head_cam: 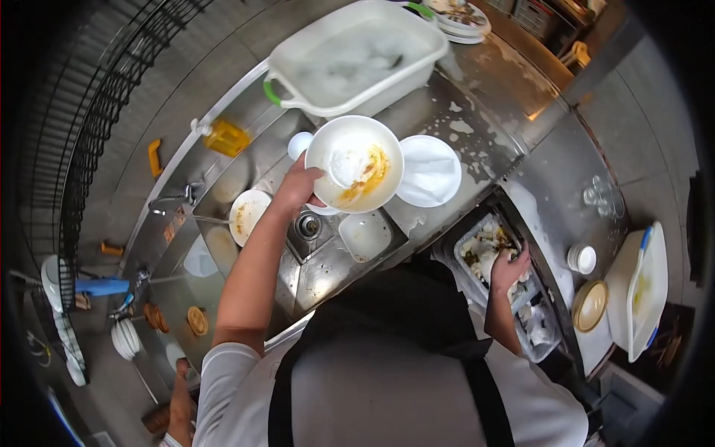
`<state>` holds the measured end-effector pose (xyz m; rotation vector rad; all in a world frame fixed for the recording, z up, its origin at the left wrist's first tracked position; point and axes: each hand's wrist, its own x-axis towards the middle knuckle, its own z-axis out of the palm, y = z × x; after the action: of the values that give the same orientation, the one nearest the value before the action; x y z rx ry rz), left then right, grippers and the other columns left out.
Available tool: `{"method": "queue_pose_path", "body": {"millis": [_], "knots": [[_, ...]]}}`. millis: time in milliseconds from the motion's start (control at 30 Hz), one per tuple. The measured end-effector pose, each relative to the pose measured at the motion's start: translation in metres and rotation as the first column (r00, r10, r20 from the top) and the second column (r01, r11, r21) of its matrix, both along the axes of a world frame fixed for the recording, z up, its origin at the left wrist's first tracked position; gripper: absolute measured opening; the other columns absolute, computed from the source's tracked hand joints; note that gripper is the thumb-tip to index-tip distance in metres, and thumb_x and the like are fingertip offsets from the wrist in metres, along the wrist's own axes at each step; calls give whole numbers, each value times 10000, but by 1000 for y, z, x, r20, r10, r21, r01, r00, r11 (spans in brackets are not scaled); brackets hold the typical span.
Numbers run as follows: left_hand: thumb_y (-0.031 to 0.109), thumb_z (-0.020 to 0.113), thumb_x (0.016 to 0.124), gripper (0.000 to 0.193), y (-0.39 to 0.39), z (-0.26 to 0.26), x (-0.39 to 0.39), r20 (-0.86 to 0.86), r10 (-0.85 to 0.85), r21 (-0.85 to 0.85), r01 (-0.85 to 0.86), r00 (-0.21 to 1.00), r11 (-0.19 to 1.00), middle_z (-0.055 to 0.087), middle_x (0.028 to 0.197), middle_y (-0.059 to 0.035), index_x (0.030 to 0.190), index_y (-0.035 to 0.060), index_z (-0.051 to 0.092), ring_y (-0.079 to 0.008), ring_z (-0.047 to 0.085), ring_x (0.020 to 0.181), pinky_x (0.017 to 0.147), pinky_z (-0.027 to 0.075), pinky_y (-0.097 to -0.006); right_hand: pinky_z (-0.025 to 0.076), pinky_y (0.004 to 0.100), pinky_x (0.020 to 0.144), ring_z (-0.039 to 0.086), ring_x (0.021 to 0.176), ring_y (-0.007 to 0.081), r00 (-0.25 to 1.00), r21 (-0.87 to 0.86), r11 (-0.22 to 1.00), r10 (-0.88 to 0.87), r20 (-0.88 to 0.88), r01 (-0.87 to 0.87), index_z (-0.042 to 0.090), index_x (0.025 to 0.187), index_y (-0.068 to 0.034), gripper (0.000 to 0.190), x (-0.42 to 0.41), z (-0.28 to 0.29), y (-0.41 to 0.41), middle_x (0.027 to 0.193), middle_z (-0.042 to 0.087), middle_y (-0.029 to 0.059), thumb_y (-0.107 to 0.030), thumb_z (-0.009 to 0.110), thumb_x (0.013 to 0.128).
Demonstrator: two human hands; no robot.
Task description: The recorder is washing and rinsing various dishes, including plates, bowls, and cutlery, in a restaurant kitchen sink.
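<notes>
My left hand [300, 187] grips the rim of a white bowl [354, 165] smeared with yellow-orange food residue and holds it tilted over the steel counter. A white plate with crumpled white paper on it [429, 170] is partly covered by the bowl. Below the bowl are a sink drain [308, 224] and a squarish white dish [366, 236]. My right hand [509, 269] is down at a waste container [466, 237] full of food scraps and white paper. Whether its fingers hold any of the white scraps cannot be made out.
A white tub with green handles [357, 100] holds sudsy water. Left are a bottle of yellow liquid [226, 138], a running tap [190, 194] and a soiled bowl [249, 217]. Another person's hand [182, 367] works lower left. Glasses [603, 196] and a tub [642, 293] stand right.
</notes>
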<state>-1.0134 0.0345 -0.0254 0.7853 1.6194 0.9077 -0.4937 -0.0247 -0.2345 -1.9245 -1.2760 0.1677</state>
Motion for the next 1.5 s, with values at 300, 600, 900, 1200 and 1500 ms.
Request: {"method": "queue_pose_path", "body": {"millis": [300, 600, 900, 1200, 1500], "knots": [[98, 521, 961, 482, -77, -84, -91, 332, 337, -20, -350, 881, 936, 689, 1150, -174, 1426, -3, 451, -277, 753, 826, 549, 649, -329, 364, 531, 1152, 431, 1391, 454, 535, 24, 558, 780, 323, -829, 603, 1385, -101, 602, -164, 131, 104, 1457, 497, 232, -280, 753, 830], [201, 528, 989, 416, -175, -186, -229, 457, 615, -119, -641, 643, 758, 727, 1057, -175, 1346, -12, 501, -266, 749, 831, 593, 602, -309, 495, 484, 1020, 636, 1114, 414, 323, -304, 384, 917, 233, -872, 722, 1159, -64, 352, -239, 87, 184, 1113, 703, 206, 13, 601, 837], [79, 477, 960, 417, -204, -217, -299, 570, 792, -332, -820, 220, 467, 684, 1157, -238, 1351, -66, 483, -363, 737, 967, 761, 662, -408, 457, 276, 794, 567, 864, 125, 468, 221, 816, 503, -726, -534, 645, 951, -47, 136, -140, 105, 128, 965, 625, 25, -80, 514, 942], [79, 461, 904, 457, -206, -151, -319, 19, 730, -223, -709, 683, 669, 654, 1185, -192, 1360, 69, 478, -368, 741, 883, 622, 668, -504, 428, 272, 799, 555, 851, 132, 525, 35, 624, 685, -505, -781, 610, 895, -32, 179, -108, 102, 52, 897, 614, 33, -129, 484, 978], [74, 440, 919, 487, -189, -115, -331, -306, 361, -263, -443, 881, 857, 691, 1144, -148, 1404, 103, 474, -377, 746, 831, 490, 626, -483, 423, 272, 811, 553, 865, 132, 496, 79, 643, 657, -567, -762, 606, 895, -30, 138, -132, 112, 43, 899, 604, 24, -78, 498, 967]]}}
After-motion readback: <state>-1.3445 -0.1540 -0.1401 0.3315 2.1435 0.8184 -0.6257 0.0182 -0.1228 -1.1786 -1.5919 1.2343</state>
